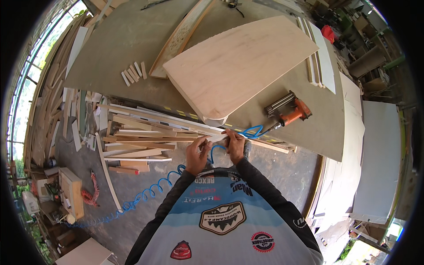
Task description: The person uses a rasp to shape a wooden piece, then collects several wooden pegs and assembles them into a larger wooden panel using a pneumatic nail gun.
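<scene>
pale wood strip (215, 138) pinched between both hands at the near edge of the workbench (123, 44).

left hand (197, 154) and right hand (235, 145) each close thumb and fingers on the strip's end, which sticks out from a loose pile of strips (141, 137) to the left. a curved plywood panel (240, 66) lies just beyond the hands, an orange nail gun (289, 111) to its right, its blue coiled hose (150, 192) running past the wrists to the floor. bare concrete floor opens below the bench edge.
</scene>
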The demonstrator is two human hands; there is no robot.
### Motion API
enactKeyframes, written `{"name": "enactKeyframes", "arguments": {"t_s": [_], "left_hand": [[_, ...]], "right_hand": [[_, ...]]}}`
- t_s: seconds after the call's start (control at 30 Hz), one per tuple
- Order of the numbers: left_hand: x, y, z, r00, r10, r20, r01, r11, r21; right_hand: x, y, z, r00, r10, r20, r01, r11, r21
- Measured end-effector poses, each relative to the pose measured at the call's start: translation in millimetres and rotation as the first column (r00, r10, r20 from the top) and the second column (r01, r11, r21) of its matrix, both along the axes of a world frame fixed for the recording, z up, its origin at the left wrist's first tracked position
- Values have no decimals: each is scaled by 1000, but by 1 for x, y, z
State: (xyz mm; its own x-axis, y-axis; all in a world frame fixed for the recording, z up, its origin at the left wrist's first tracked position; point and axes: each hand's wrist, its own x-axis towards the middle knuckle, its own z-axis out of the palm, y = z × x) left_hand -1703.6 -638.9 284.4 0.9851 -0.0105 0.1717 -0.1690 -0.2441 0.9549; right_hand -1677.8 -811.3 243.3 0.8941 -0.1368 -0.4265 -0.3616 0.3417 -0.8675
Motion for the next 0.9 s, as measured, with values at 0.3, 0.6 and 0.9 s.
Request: {"name": "enactKeyframes", "arguments": {"t_s": [0.3,0.6,0.9], "left_hand": [[8,-9,6,972,141,190,-171,973,155],[37,-26,-6,955,179,234,-218,965,149],[57,-43,-15,963,153,222,-182,976,117]], "right_hand": [[12,-1,-17,931,288,224,39,533,-845],[9,-7,-5,852,320,415,97,682,-725],[21,0,-9,825,316,469,82,754,-652]]}}
